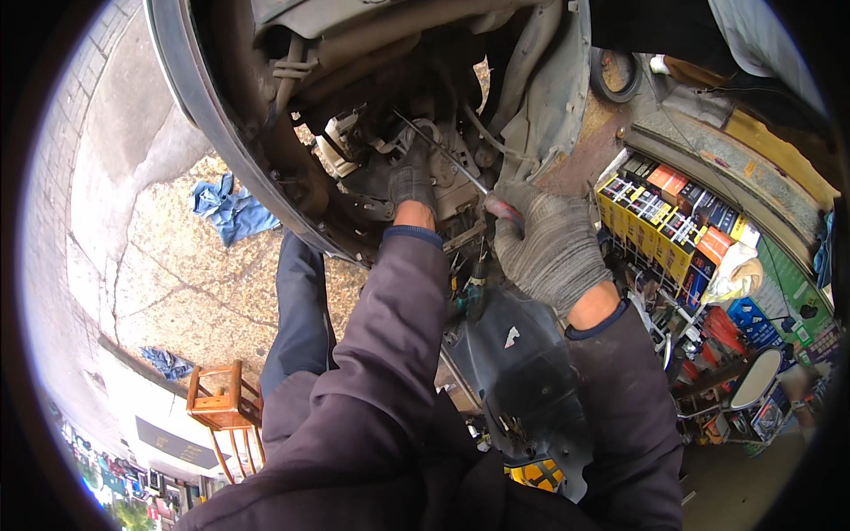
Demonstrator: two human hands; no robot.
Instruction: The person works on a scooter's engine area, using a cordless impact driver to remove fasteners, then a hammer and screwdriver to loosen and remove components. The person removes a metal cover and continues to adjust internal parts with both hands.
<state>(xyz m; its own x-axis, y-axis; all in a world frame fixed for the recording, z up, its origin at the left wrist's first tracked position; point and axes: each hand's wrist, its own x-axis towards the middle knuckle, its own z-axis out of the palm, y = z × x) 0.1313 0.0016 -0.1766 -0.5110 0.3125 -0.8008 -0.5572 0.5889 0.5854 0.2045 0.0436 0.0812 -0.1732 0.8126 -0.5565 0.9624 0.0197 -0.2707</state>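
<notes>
A grey-gloved fist, my right hand [551,243], is closed round the red handle of a long screwdriver [456,164]. Its thin metal shank slants up and left into the dirty machinery [456,190] inside a vehicle's wheel arch. My left hand [411,183], in a matching glove, reaches in among these parts beside the shank. Its fingers are in shadow against a light metal part, and their grip cannot be made out. The shank's tip ends in the dark above that hand.
The curved body edge [217,133] arches over both arms. Below the machinery lies a black plastic panel [522,354]. Right of it stand stacked boxes [660,226] and scattered tools. Blue cloth [232,210] and a wooden stool [221,398] are at left.
</notes>
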